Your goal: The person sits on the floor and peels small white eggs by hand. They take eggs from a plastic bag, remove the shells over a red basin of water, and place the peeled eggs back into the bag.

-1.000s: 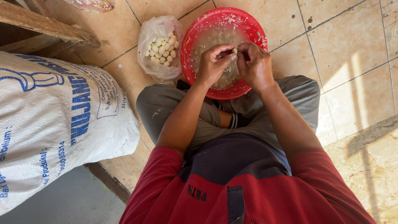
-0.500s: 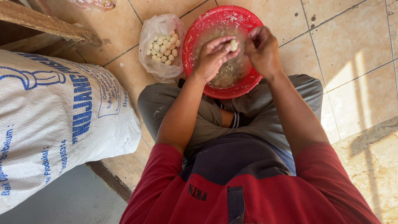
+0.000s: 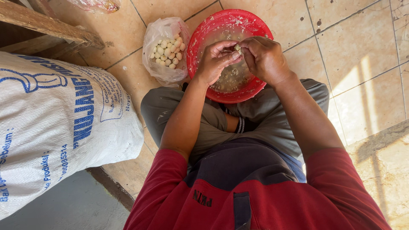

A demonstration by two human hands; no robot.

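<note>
A small pale clove (image 3: 237, 48), probably garlic, is pinched between the fingertips of the left hand (image 3: 217, 59) and right hand (image 3: 266, 57), held together above the red bowl (image 3: 200, 38). Just left of the bowl, a clear bag (image 3: 164, 47) of pale cloves sits on the tiled floor (image 3: 353, 51), beside a white sack (image 3: 59, 123).

Over the red basin (image 3: 255, 91), the left hand (image 3: 215, 61) and right hand (image 3: 266, 57) pinch a small pale clove (image 3: 237, 48). A clove bag (image 3: 164, 51) touches the basin's left rim; a white sack (image 3: 55, 127) lies farther left.
</note>
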